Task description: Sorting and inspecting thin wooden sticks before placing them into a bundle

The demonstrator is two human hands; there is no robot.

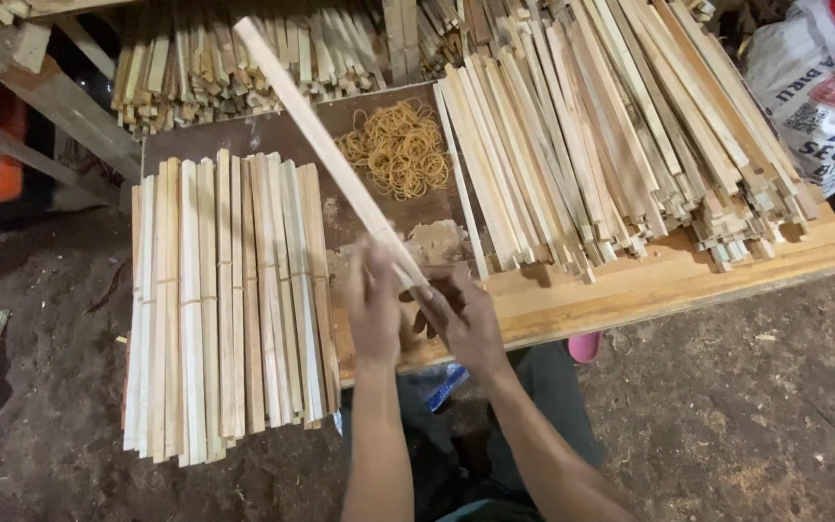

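A long pale wooden stick (pixel 326 145) slants from the upper left down to my hands at the middle of the board. My left hand (pixel 374 304) and my right hand (pixel 461 314) both grip its near end, close together. To the left lie bundled wooden sticks (pixel 224 300), laid side by side and tied with bands. A large loose pile of sticks (pixel 601 135) lies to the right. A heap of tan rubber bands (pixel 398 145) sits on the brown board beyond my hands.
The wooden work board (pixel 649 280) rests low over a dirt floor. More stick stacks (pixel 234 58) line the back. A white printed sack (pixel 823 97) stands at the right, and a pink object (pixel 584 346) shows under the board's edge.
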